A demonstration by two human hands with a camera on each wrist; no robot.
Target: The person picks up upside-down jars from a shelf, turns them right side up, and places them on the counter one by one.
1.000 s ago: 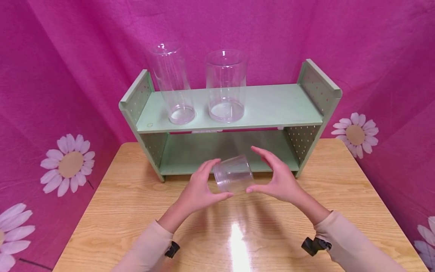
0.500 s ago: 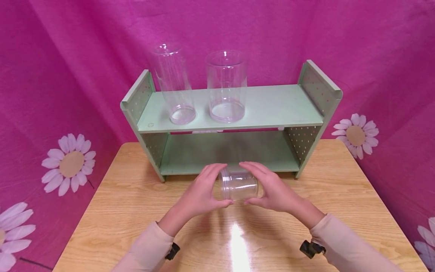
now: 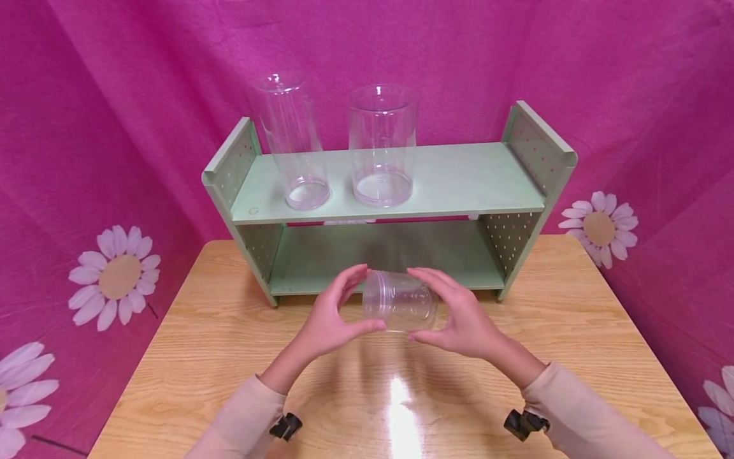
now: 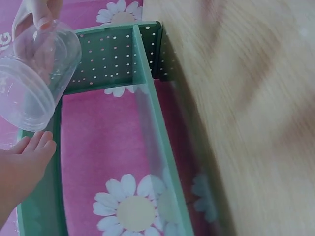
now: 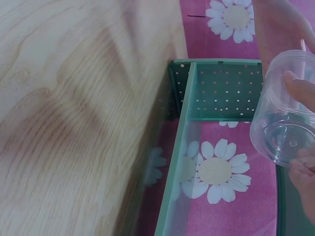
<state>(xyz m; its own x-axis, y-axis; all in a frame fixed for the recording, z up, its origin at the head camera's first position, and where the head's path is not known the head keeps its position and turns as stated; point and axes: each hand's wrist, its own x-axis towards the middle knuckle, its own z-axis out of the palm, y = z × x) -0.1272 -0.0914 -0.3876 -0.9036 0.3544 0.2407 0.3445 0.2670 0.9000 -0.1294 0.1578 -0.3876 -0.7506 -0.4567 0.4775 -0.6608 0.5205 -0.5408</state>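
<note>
A small clear jar (image 3: 401, 303) lies on its side in the air, above the table and in front of the shelf. Its ridged collar faces left and its base right. My left hand (image 3: 329, 319) holds the collar end, thumb on the near side and fingers over the far side. Around the base end, my right hand (image 3: 464, 315) grips with thumb below and fingers above. In the left wrist view, the jar (image 4: 44, 73) spans both hands, with left fingertips at its rim. The right wrist view shows the jar (image 5: 283, 108) with a thumb across its side.
A green two-tier shelf (image 3: 459, 178) stands at the back of the wooden table (image 3: 459, 408). On its upper board are a tall narrow clear cylinder (image 3: 295, 140) and a wider clear cylinder (image 3: 382, 140). A pink flowered curtain (image 3: 470, 57) hangs behind and at the sides.
The right hand, earlier spread beside the jar's right end, has closed around it. The jar has turned from tilted to nearly level. The left hand has shifted slightly left.
</note>
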